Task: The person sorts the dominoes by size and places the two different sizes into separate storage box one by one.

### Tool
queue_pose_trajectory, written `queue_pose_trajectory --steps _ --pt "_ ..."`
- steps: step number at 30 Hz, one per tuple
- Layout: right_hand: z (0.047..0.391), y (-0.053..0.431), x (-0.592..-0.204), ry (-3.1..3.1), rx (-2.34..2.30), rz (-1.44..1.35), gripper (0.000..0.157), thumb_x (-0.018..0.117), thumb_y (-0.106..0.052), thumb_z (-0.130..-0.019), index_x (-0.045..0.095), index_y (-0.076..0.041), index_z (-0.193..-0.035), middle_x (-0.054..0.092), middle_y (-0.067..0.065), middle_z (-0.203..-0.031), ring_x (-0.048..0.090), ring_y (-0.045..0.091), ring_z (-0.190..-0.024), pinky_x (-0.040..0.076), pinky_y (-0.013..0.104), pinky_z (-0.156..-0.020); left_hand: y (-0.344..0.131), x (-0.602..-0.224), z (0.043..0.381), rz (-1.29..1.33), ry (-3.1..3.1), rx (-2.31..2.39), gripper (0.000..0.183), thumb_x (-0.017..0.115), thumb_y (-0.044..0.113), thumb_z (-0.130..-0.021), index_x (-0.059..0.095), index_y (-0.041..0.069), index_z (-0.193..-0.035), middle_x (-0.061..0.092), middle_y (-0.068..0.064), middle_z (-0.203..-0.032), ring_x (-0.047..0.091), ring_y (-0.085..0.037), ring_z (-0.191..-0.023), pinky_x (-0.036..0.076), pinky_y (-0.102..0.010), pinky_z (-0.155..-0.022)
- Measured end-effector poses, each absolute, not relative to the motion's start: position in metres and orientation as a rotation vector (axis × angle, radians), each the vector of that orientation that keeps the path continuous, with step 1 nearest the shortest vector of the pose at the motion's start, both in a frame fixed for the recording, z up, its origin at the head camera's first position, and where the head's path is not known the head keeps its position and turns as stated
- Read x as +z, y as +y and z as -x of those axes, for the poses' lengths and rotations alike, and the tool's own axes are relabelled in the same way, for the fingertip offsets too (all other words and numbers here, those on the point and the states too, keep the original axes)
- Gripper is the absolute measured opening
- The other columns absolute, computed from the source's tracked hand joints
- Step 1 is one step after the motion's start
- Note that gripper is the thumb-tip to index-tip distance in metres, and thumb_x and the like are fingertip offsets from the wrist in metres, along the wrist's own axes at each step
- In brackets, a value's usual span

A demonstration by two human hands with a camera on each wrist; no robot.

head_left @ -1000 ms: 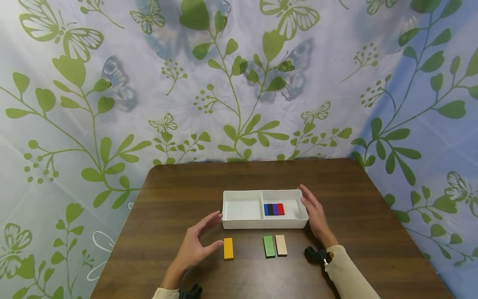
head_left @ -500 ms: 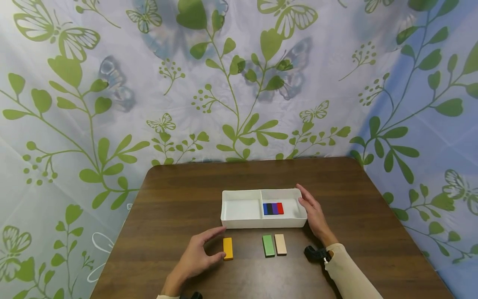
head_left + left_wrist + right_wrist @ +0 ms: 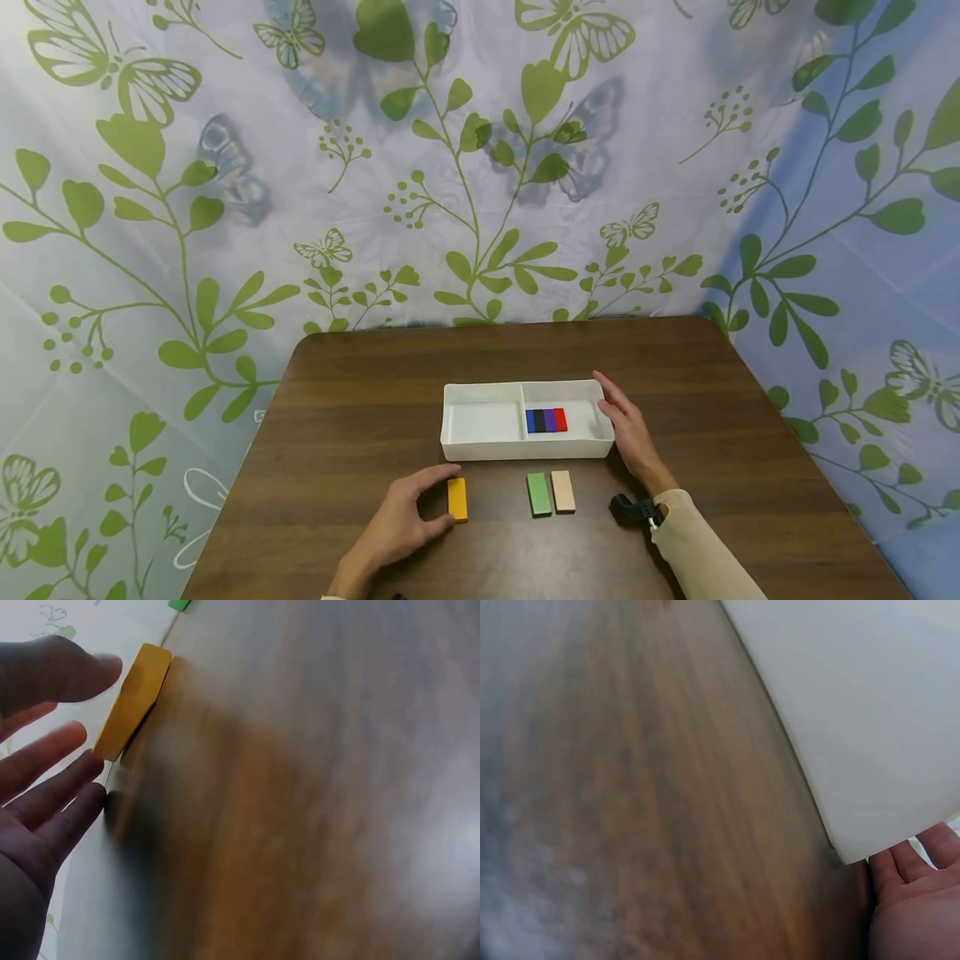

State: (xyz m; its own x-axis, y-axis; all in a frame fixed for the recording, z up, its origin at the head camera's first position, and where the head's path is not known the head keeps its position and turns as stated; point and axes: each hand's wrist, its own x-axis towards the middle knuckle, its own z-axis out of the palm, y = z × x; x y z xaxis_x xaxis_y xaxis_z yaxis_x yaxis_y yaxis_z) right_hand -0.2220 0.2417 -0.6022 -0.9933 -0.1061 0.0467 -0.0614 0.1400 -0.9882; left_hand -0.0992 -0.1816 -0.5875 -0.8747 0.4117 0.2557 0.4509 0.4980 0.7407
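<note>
A yellow block (image 3: 457, 500) lies on the table in front of the white two-part tray (image 3: 491, 451). My left hand (image 3: 401, 521) is around it, thumb by its near end and index finger by its far end. In the left wrist view the block (image 3: 135, 701) stands by the thumb tip and fingertips. My right hand (image 3: 633, 437) rests along the tray's right end with fairly straight fingers. A green block (image 3: 538, 494) and a beige block (image 3: 562, 492) lie side by side between the hands.
Blue, black, purple and red blocks (image 3: 546, 420) sit in a row in the tray's right compartment, against the divider (image 3: 523, 412). The brown table (image 3: 375, 367) ends at a leaf-and-butterfly cloth (image 3: 480, 167) behind it.
My left hand has moved from the tray's left front corner down to the yellow block, and its thumb and index finger have come in around it. My right hand stays at the tray.
</note>
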Motion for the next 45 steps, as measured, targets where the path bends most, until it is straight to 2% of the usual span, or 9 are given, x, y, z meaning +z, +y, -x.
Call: queue_pose_trajectory --steps 6,31,37,45 --pt "0.221 0.240 -0.601 2.346 -2.044 0.165 0.054 0.041 -0.018 -0.119 0.035 -0.016 -0.173 0.021 0.010 -0.184 0.012 0.039 -0.171 0.008 0.070 -0.135 -0.179 -0.590 0.099 0.782 -2.703 -1.289 0.070 0.095 0.003 -0.081 0.070 0.013 -0.145 0.071 0.007 -0.146 0.070 -0.020 -0.133 0.056 -0.037 -0.115" --pt "0.221 0.240 -0.600 2.354 -2.027 0.134 0.055 0.041 -0.021 -0.119 0.034 -0.018 -0.174 0.020 0.009 -0.184 0.011 0.039 -0.171 0.008 0.070 -0.135 -0.179 -0.590 0.096 0.736 -2.728 -1.253 0.065 0.096 0.005 -0.081 0.073 0.014 -0.141 0.074 0.004 -0.142 0.073 -0.021 -0.129 0.059 -0.042 -0.112" --pt "0.221 0.240 -0.599 2.360 -2.015 0.125 0.055 0.041 -0.020 -0.119 0.033 -0.017 -0.174 0.019 0.009 -0.184 0.010 0.040 -0.171 0.008 0.070 -0.135 -0.179 -0.580 0.096 0.752 -2.683 -1.311 0.065 0.095 0.003 -0.081 0.073 0.010 -0.141 0.074 0.001 -0.143 0.072 -0.023 -0.131 0.058 -0.041 -0.112" --pt "0.220 0.240 -0.597 2.367 -2.008 0.102 0.055 0.041 -0.019 -0.119 0.034 -0.017 -0.174 0.019 0.011 -0.184 0.011 0.041 -0.171 0.009 0.071 -0.135 -0.178 -0.553 0.100 0.838 -2.622 -1.246 0.065 0.096 0.001 -0.081 0.073 0.010 -0.141 0.074 -0.004 -0.144 0.074 -0.027 -0.128 0.061 -0.040 -0.106"
